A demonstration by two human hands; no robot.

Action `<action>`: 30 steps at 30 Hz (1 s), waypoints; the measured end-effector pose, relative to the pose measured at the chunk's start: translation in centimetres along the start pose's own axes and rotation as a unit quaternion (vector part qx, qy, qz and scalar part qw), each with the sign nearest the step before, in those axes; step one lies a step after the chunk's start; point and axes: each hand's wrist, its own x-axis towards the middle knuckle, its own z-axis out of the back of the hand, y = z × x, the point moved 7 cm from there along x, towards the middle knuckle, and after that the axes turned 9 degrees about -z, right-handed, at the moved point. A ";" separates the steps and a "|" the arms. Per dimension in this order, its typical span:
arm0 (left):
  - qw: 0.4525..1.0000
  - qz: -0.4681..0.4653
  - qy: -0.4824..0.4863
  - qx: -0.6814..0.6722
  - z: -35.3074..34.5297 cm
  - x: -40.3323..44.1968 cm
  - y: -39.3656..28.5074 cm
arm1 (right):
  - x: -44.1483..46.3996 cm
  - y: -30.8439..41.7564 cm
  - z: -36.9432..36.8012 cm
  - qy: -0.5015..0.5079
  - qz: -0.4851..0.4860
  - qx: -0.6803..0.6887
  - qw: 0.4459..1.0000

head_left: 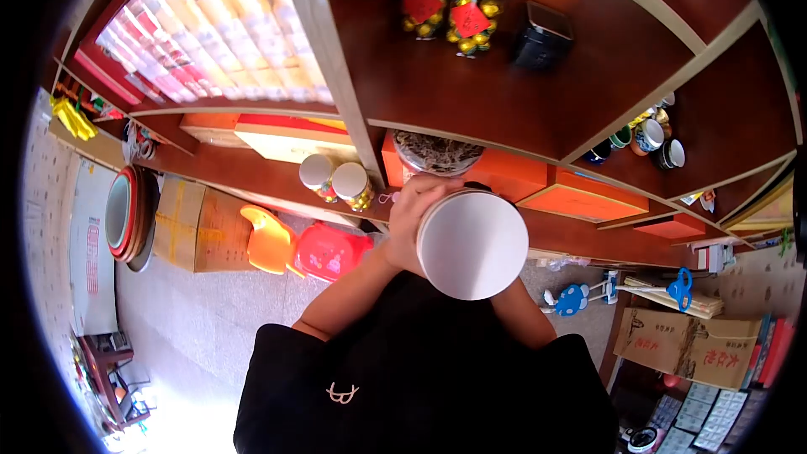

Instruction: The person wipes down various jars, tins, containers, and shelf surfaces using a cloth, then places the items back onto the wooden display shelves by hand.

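A round jar with a broad white lid point(473, 245) is held up in front of my chest, its top towards me. My left hand point(412, 223) is closed around the jar's left side, fingers over the far edge. The right forearm point(523, 313) reaches up behind the jar, and the right hand is hidden by it. Just beyond my left hand, a clear container of dark dried leaves point(437, 153) stands on the shelf. Left of the hand are two smaller white-lidded jars point(349, 181) with colourful contents.
Wooden shelving point(504, 109) spans the front, bearing gold-filled jars point(475, 17), a black tin point(544, 34) and small cups point(649, 136). Orange boxes point(580, 196) sit lower. On the floor at left are a cardboard box point(202, 227) and a red stool point(329, 250); cartons point(685, 345) stand right.
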 end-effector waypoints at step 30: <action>0.891 0.189 -0.318 0.262 26.2 -14.2 12.3 | 7.6 -10.5 1.4 -0.217 -0.104 -0.242 0.940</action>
